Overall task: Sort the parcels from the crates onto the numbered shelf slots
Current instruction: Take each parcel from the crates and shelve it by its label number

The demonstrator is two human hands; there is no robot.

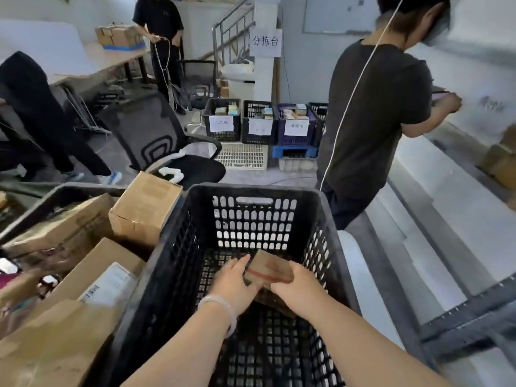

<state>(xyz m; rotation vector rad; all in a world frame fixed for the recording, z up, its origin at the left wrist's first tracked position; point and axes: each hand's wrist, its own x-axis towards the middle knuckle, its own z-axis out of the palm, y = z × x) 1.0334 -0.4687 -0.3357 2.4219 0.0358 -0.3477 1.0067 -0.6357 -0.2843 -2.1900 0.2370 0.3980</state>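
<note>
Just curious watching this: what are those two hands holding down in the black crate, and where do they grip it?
A small cardboard parcel: left hand and right hand on opposite ends.

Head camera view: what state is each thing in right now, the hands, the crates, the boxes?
Left hand: fingers on the small parcel's left side.
Right hand: gripping its right side.
Small parcel: taped shut, held low inside the black crate.
Black crate: nearly empty.
Left crate: packed with cardboard boxes.
Tilted box: closed, leaning on the pile.
Labelled crates: holding small items.
</note>
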